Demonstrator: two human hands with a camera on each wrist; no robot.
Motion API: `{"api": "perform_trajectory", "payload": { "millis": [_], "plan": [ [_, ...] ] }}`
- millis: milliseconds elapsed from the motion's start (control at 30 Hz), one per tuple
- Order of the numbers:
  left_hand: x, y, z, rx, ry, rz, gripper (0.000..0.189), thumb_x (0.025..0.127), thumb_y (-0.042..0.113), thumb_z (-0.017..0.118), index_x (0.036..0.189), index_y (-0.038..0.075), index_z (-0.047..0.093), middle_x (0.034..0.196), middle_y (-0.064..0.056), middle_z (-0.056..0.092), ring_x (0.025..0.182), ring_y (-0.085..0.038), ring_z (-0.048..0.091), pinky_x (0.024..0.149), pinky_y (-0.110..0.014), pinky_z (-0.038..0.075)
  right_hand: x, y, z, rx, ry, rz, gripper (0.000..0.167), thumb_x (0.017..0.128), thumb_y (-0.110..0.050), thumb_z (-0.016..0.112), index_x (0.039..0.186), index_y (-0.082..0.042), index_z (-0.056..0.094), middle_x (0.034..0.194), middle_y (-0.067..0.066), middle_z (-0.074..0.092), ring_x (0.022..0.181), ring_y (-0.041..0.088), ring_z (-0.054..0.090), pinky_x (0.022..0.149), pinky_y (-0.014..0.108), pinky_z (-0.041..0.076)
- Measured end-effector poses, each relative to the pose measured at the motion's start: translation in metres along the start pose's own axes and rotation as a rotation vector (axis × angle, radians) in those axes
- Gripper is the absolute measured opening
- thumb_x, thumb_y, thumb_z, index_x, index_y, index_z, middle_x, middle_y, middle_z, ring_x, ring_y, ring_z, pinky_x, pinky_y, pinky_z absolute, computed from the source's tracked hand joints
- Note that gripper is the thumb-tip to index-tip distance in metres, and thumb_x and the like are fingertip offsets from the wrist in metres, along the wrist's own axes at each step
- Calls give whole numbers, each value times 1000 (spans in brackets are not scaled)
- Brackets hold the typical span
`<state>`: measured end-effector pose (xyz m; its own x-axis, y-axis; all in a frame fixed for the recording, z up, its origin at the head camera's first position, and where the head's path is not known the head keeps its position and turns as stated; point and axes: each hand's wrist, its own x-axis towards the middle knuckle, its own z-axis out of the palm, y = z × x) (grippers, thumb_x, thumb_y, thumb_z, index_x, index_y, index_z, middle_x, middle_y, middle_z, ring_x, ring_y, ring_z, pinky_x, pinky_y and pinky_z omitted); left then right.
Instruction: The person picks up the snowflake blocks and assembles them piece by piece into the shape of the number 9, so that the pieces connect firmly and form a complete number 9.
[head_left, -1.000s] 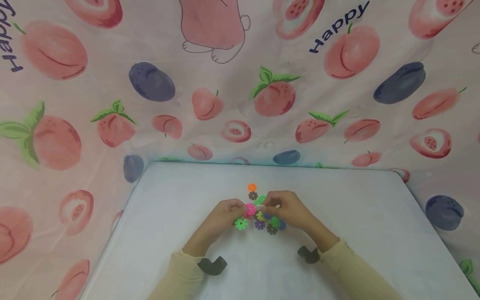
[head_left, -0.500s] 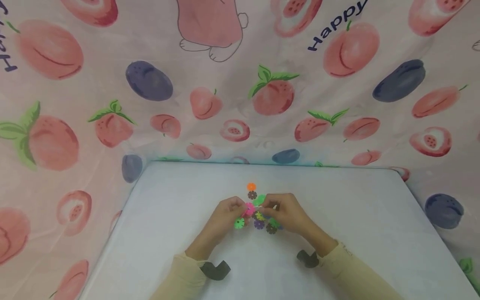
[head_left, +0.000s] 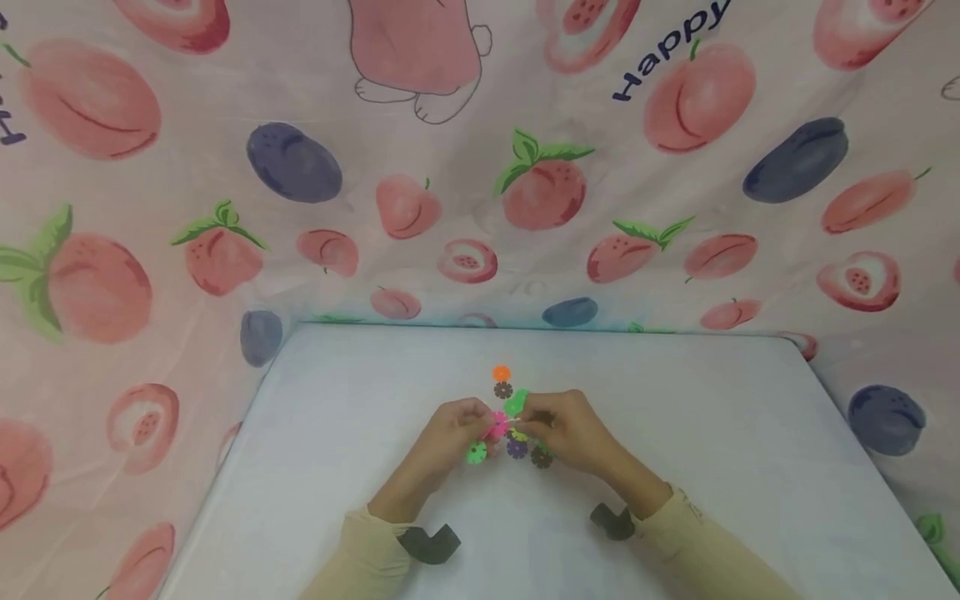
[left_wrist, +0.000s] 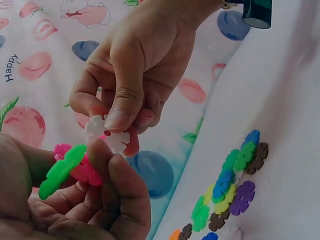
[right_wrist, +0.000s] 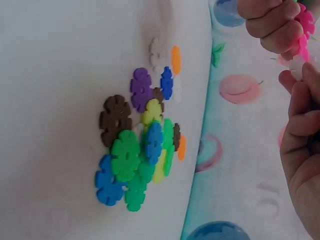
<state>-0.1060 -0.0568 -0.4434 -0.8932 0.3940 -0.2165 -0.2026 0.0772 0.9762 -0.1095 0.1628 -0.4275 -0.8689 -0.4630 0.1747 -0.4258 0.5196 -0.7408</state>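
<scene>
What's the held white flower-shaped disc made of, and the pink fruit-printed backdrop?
White flower-shaped disc: probably smooth, satin plastic, given even colour and clean notches. Pink fruit-printed backdrop: fabric or thin vinyl; creases and slight sheen leave that open.

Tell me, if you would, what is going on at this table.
A person's left hand holds a green piece and pink pieces, flower-shaped, above the table. The right hand pinches a white piece right beside the pink; whether they are joined is hard to tell. Loose pieces in several colours lie clustered below, some overlapping.
</scene>
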Motion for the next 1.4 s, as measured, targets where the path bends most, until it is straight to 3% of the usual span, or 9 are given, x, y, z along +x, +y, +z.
{"api": "perform_trajectory", "payload": {
  "millis": [167,267,400,567,733,900,1167,1267,1400],
  "plan": [
    [2,-5,-1,-11,-36,-13,14,104,11,51,99,0,58,81,-6,65,76,-16,62,69,-24,51,2,9,0,-3,18,-8,13,88,-12,80,83,-23,74,81,-10,75,71,7,64,68,24,56],
    [1,-7,-1,10,-54,-29,14,106,14,48,105,2,55,87,-8,67,79,-15,61,72,-24,51,5,14,-5,-14,13,30,4,89,-19,79,88,-22,77,84,-13,75,76,6,67,71,25,58],
    [0,-8,-3,72,-15,-36,13,106,14,46,111,4,51,95,-13,70,80,-15,60,73,-26,49,8,19,-17,-28,40,134,6,91,-28,79,95,-24,79,87,-16,74,82,6,67,74,29,57],
    [-3,-9,-7,69,31,-24,26,104,11,47,130,7,48,111,-24,72,89,-19,70,75,-27,51,9,36,-27,-50,68,225,12,95,-28,74,105,-23,76,91,-8,76,85,15,70,74,31,57],
    [-2,-11,-10,28,0,9,37,106,9,46,143,13,49,123,-27,68,94,-23,72,76,-27,54,9,54,-25,-97,-2,295,16,94,-25,73,107,-17,77,92,-7,75,90,13,65,80,35,55],
    [-2,-10,-11,-8,-40,-10,39,108,10,45,147,13,50,126,-27,64,98,-25,71,76,-28,59,10,67,-20,-140,-69,355,16,92,-28,76,104,-18,78,95,-5,74,90,14,63,83,35,54],
    [-4,-8,-13,40,-26,-33,38,108,14,46,145,8,53,118,-23,70,104,-23,72,85,-30,58,7,85,-16,-139,-156,492,20,88,-31,80,102,-18,76,101,-2,74,96,18,66,87,42,57],
    [-4,-7,-13,35,-25,-43,38,109,18,46,145,8,53,122,-23,69,105,-22,72,91,-33,58,5,90,-13,-162,-171,512,19,85,-28,82,100,-19,75,100,-2,73,98,19,65,91,44,55],
    [-4,-5,-13,30,-4,-61,41,109,28,48,144,9,55,123,-23,69,104,-20,71,90,-32,58,6,91,-9,-191,-169,520,16,83,-23,83,97,-22,74,98,-3,71,97,18,65,91,43,55]
  ]
}}
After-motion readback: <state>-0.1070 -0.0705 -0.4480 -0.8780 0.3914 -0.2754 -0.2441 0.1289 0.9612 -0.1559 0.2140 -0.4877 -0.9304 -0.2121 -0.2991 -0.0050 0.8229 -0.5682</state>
